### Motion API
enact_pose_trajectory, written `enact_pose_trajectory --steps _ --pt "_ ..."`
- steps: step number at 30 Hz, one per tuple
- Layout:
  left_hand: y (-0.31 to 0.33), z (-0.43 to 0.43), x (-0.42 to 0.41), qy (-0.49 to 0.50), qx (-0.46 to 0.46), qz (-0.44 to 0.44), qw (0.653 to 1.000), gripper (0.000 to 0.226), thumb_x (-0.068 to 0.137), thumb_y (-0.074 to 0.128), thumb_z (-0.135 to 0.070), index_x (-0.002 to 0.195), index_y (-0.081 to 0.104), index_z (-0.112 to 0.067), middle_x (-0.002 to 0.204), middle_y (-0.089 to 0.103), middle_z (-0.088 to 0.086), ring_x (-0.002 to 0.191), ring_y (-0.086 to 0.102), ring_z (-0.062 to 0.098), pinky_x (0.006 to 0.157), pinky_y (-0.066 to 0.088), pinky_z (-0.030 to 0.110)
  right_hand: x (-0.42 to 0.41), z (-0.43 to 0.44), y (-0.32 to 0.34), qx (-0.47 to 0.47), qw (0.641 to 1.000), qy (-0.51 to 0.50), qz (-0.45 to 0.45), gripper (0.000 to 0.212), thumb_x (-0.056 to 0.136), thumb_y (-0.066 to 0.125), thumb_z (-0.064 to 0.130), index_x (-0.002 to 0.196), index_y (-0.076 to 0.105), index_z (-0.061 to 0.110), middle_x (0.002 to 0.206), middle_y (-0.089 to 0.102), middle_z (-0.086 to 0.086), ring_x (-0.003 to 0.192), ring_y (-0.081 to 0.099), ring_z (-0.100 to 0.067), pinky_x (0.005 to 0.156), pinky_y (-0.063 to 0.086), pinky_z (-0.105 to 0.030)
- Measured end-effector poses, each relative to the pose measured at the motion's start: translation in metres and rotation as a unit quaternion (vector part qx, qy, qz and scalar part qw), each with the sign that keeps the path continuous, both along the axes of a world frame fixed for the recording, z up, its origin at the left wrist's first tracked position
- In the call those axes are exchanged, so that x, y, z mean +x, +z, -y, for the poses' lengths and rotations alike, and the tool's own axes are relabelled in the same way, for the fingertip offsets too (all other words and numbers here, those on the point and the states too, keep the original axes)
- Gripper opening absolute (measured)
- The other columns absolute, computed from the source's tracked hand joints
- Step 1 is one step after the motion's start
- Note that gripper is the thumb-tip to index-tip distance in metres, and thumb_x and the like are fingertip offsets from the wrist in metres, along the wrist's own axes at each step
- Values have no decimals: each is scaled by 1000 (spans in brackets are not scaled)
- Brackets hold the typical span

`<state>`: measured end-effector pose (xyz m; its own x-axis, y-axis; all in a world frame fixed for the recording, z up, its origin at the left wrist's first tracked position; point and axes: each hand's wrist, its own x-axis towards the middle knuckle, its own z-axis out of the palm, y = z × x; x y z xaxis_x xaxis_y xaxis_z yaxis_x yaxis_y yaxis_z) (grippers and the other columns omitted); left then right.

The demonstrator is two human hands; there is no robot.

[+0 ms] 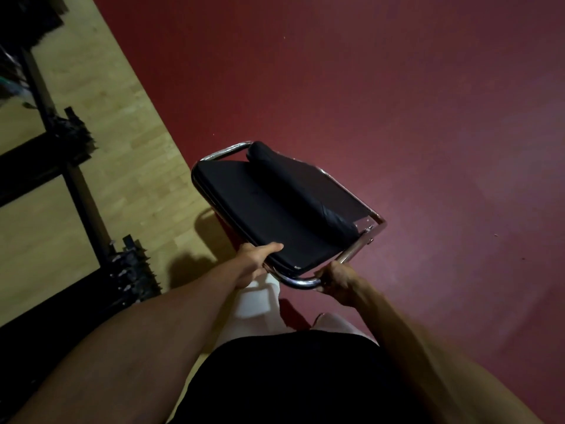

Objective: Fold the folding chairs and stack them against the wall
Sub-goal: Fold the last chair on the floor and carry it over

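A folding chair (275,203) with a black padded seat, black backrest and chrome tube frame is held in front of me above the floor, folded nearly flat. My left hand (255,260) grips the near edge of the seat, thumb on top of the cushion. My right hand (336,278) is curled round the chrome tube at the chair's near right corner. The chair's legs are hidden beneath the seat.
The floor under the chair is dark red (397,102). A pale wooden strip (101,117) runs along the left. Dark metal framework with bristly black parts (73,139) stands at the far left. My legs and black shorts (290,377) are below the chair.
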<state>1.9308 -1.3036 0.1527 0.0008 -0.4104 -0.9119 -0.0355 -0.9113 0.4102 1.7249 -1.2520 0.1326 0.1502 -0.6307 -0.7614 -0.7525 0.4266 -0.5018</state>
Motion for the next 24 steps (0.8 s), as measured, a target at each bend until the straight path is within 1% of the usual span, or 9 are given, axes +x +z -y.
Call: enact_pose_trajectory --steps 2,4,8,10,12,15,17,20,24 --pt "-1 -36 -19 3 0 -21 1000 46 82 78 -20 121 60 -3 117 70 12 107 67 26 100 51 44 -26 -27 1 -20 993 94 -65 28 87 65 22 113 69 14 110 68 -3 95 57 -20 80 36 -23" --pt "5 -65 -38 7 3 -35 999 43 84 76 -18 120 60 -1 114 71 13 105 69 27 100 51 46 -40 -50 1 6 998 -61 14 33 91 60 20 122 64 10 114 68 -2 106 62 -20 92 41 -26" --pt "8 -123 -66 20 -5 -31 999 40 85 75 -17 119 61 -1 114 71 14 107 67 28 102 50 46 -61 -100 -2 185 865 -429 181 40 93 45 2 132 48 -6 54 66 8 53 64 -7 84 55 -36" --pt "10 -148 -67 28 -6 -33 999 40 83 77 -18 117 62 -3 115 70 14 107 67 27 102 49 45 -63 -124 3 179 908 -357 124 39 93 47 5 131 51 -4 57 69 8 62 64 -11 83 55 -32" --pt "15 -171 -62 26 -6 -36 999 40 82 78 -18 116 62 -2 114 71 14 106 68 28 101 50 44 -63 -144 19 109 990 -88 4 32 92 55 13 123 62 5 89 74 0 85 62 -19 81 46 -24" --pt "23 -201 -43 8 -11 -44 999 43 85 75 -18 122 60 -2 114 71 13 106 68 27 101 50 45 -49 -179 18 -14 980 175 -89 22 86 66 22 106 71 16 107 70 -2 93 61 -19 70 32 -17" --pt "24 -217 -26 -4 -19 -41 999 47 85 75 -19 126 58 -4 115 71 12 106 69 26 100 51 45 -28 -203 17 31 999 -5 13 23 92 58 21 82 78 28 83 73 8 77 67 -12 63 41 -16" --pt "25 -241 1 3 -25 -31 999 50 85 75 -16 128 54 -2 117 69 14 103 69 25 92 55 39 10 -230 -1 158 913 -343 151 70 98 40 9 39 66 35 46 62 12 43 62 -4 46 51 -18" --pt "31 -271 33 -12 -27 -25 999 36 89 70 -13 119 54 -2 112 66 10 95 64 20 62 51 20 51 -266 6 200 881 -389 178 42 96 41 0 77 74 17 44 61 7 42 60 -6 45 51 -20"
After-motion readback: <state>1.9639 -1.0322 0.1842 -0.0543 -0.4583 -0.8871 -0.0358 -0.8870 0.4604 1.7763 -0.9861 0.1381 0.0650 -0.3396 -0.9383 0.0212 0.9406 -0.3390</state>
